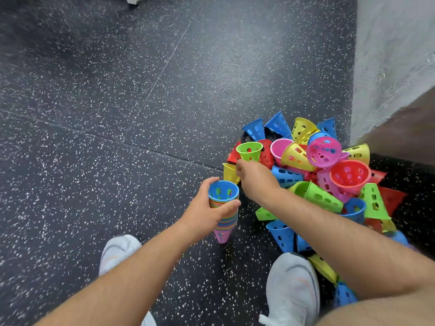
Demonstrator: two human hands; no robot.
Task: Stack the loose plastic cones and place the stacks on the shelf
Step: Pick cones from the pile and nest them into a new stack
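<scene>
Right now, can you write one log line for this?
left hand holds cone stack | right hand holds green cone | loose cones piled on floor

1. The floor (117,90) is black, with small white and grey speckles all over it.
2. The loose cones (317,175) at the floor's right edge are blue, yellow, pink, red and light green, each in one plain colour.
3. The stack (226,217) has a blue cone on top, thin stripes of many colours below, and a pink tip.
4. The green cone (249,150) is bright lime.
5. The wall (388,55) is pale grey.
6. The shoes (292,290) are whitish grey with a dark line and a small orange mark.
</scene>
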